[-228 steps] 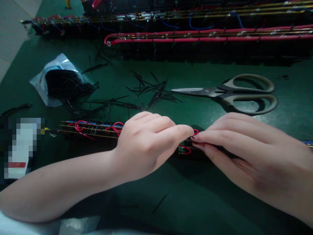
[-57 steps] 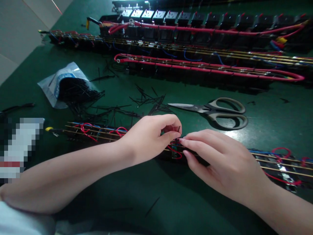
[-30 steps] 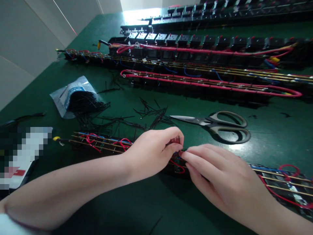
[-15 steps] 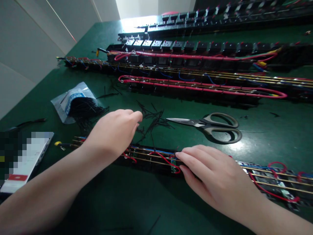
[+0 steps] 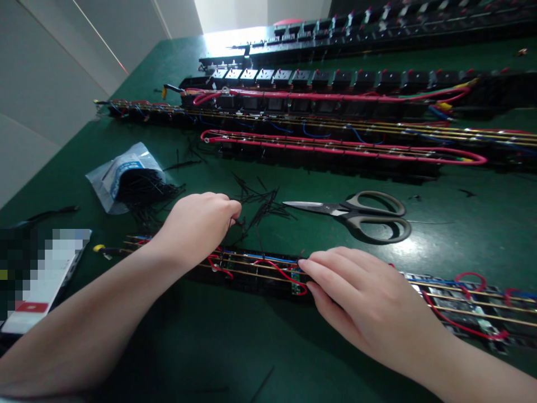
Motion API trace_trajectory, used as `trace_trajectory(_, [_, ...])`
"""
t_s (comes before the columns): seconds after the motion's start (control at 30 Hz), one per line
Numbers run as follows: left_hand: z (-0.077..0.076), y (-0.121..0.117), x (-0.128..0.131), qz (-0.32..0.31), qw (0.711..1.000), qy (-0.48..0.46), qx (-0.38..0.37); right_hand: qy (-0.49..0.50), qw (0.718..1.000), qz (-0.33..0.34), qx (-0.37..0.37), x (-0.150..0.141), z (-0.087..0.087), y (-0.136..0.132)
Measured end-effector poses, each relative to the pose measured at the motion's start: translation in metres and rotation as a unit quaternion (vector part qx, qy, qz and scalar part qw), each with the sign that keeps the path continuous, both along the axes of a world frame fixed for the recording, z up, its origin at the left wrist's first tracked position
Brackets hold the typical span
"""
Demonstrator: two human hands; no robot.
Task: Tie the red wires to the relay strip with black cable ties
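Observation:
A long black strip (image 5: 260, 273) with brass rails and red and blue wires lies across the green table in front of me. My right hand (image 5: 361, 296) rests on it with fingers stretched flat, pressing the strip near a small green board. My left hand (image 5: 199, 224) reaches past the strip to a loose pile of black cable ties (image 5: 260, 204); its fingertips are curled and pinched at the pile's edge. What sits between those fingertips is too small to make out.
Grey-handled scissors (image 5: 361, 212) lie shut just behind my right hand. An open plastic bag of black ties (image 5: 126, 179) sits at the left. Several more wired strips (image 5: 335, 148) run across the back of the table. A blurred white item (image 5: 37, 274) lies at the left edge.
My left hand left the strip and went back and left to the loose ties, where its fingers have curled. My right hand stays flat on the strip. The view tilted upward.

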State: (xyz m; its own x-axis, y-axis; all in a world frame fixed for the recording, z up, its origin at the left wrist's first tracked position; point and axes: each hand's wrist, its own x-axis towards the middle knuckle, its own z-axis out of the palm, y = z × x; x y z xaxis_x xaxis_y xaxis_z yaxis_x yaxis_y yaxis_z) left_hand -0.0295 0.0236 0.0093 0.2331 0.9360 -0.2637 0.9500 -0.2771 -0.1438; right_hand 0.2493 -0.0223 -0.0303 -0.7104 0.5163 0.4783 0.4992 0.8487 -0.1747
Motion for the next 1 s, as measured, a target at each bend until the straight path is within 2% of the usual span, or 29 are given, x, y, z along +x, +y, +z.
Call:
trace_trajectory(0.13, [-0.0020, 0.0001, -0.0024, -0.013, 1.000, 0.003, 0.011, -0.003, 1.000, 0.000, -0.001, 0.0012, -0.0008, -0.0005])
trace_trajectory(0.3, [0.0038, 0.0004, -0.0009, -0.018, 1.000, 0.018, 0.015, 0.001, 1.000, -0.002, 0.001, 0.0016, -0.0004, -0.0011])
trace_trajectory(0.43, [0.0067, 0.0026, 0.0003, -0.064, 0.998, 0.002, -0.008, 0.000, 1.000, -0.005, -0.005, 0.0009, -0.0005, -0.0008])
trace_trajectory(0.63, [0.0030, 0.0051, 0.0003, -0.107, 0.994, 0.008, -0.012, -0.002, 1.000, -0.007, -0.001, 0.0008, -0.0013, -0.0023])
trace_trajectory(1.0, [0.0009, 0.0071, -0.0006, -0.122, 0.992, -0.010, -0.031, 0.004, 1.000, -0.002, -0.005, 0.0003, -0.0014, -0.0019])
